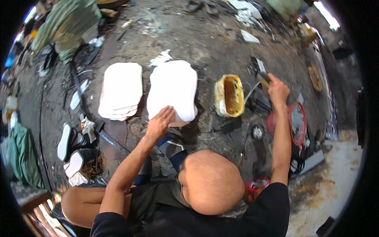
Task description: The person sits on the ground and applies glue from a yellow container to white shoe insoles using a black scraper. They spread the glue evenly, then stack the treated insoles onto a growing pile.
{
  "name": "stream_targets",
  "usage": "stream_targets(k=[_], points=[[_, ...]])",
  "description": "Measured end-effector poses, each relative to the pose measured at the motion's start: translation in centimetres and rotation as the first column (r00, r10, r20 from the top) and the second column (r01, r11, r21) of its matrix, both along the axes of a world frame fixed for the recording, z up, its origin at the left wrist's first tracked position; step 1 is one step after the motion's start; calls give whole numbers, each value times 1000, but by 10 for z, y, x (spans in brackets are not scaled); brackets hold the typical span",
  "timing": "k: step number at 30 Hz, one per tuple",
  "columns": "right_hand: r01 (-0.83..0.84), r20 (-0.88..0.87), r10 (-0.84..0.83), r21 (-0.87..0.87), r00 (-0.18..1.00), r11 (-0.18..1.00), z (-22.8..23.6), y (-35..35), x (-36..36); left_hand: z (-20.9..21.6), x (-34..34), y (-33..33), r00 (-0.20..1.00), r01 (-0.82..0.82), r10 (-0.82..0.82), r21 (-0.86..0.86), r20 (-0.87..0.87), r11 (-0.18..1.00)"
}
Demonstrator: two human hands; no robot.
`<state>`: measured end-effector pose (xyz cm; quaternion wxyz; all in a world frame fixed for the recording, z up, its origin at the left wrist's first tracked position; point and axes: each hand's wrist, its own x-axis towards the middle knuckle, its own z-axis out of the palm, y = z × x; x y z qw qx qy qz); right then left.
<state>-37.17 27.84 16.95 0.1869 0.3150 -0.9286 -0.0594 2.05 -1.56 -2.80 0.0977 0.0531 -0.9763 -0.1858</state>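
My left hand point(161, 121) lies with its fingers stretched over the near edge of a thick stack of white sheets with rounded corners point(172, 89). To its left is a second, lower stack of similar white pieces point(121, 87), fanned a little at the near end. At the right, my right hand point(278, 91) is closed round a tool with a dark handle point(265, 78); a pale flat piece shows beyond it, and its exact kind is unclear. Between my hands stands a yellowish tub point(218, 96) holding brown liquid, its rim crusted.
Red plastic baskets point(297, 123) stand below my right hand, beside a small round container point(257, 132). White-soled shoes point(65, 142) lie at the left near a dark bar point(112, 142). Scraps litter the dark floor point(177, 39). Green cloth point(67, 23) is heaped at the far left.
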Motion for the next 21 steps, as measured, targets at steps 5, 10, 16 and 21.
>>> stream_targets(k=[5,10,16,21], points=[[-182,251,346,-507,904,843,40,-147,28,6,0,5,998,-52,52,-22,-24,998],[29,617,472,-626,630,780,-74,-253,96,-6,-1,21,989,-118,120,25,-86,993],[-6,584,115,-185,803,983,-126,-292,189,-1,11,19,989,-124,132,102,-73,987],[-587,542,498,-11,677,810,-120,-371,153,-4,2,9,989,-62,80,149,-125,987]])
